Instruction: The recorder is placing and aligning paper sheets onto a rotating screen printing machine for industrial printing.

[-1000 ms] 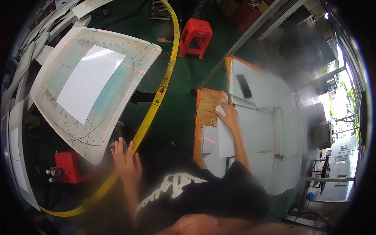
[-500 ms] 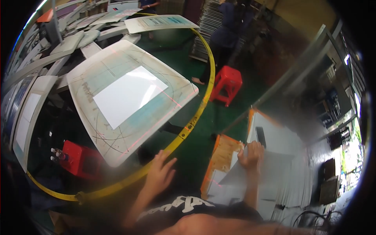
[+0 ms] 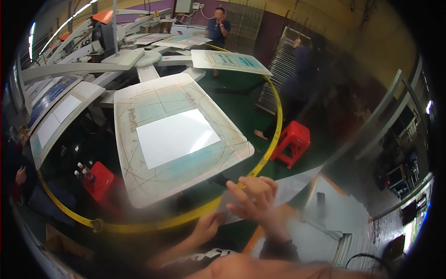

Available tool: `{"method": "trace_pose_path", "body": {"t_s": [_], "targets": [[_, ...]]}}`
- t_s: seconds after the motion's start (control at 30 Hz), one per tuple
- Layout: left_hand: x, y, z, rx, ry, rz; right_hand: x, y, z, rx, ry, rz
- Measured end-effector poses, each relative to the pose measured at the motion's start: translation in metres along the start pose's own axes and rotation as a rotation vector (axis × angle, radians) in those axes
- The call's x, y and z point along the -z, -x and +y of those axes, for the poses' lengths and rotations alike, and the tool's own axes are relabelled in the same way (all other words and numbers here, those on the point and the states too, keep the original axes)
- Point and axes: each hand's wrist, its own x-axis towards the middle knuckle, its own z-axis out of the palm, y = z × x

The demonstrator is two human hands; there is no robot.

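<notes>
In front of me, a thin white sheet [image 3: 297, 182] is stretched out to the right. My left hand [image 3: 207, 228] is closed on its near-left end, thumb and fingers pinching the edge. Over that same end is my right hand [image 3: 258, 197], its fingers bent around the sheet; the exact contact is partly hidden. Beyond my hands is a pale, stained flat board [image 3: 134, 181] with rounded corners. Another white sheet [image 3: 179, 137] lies flat on it, and thin red light lines cross the board.
A yellow curved rail [image 3: 153, 227] rings the boards. Red stools stand left [image 3: 100, 181] and right [image 3: 293, 139], the left one carrying small bottles [image 3: 86, 173]. A stack of sheets [image 3: 346, 251] is at right. A person [image 3: 217, 29] stands at the back, another [image 3: 304, 69] near a rack.
My right hand has lifted the sheet from the stack and swung it left. My left hand, empty before, now grips its end. My view has tilted up.
</notes>
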Motion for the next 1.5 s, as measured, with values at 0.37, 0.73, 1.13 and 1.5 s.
{"method": "trace_pose_path", "body": {"t_s": [0.37, 0.73, 1.13, 1.5], "targets": [[0.061, -0.015, -0.031, 0.307, -0.039, 0.629, -0.037, 0.072, 0.132, -0.907, -0.473, -0.053], [0.0, -0.104, -0.079, 0.388, 0.117, 0.709, -0.139, 0.167, 0.267, -1.127, -1.402, -0.337], [-0.156, -0.443, -0.105, 0.32, -0.486, 0.468, -0.342, 0.158, 0.714, -1.222, -1.229, -0.52], [-0.193, -0.517, -0.153, 0.339, -1.087, 0.532, -0.471, 0.125, 0.737, -1.092, -1.323, -0.733]]}}
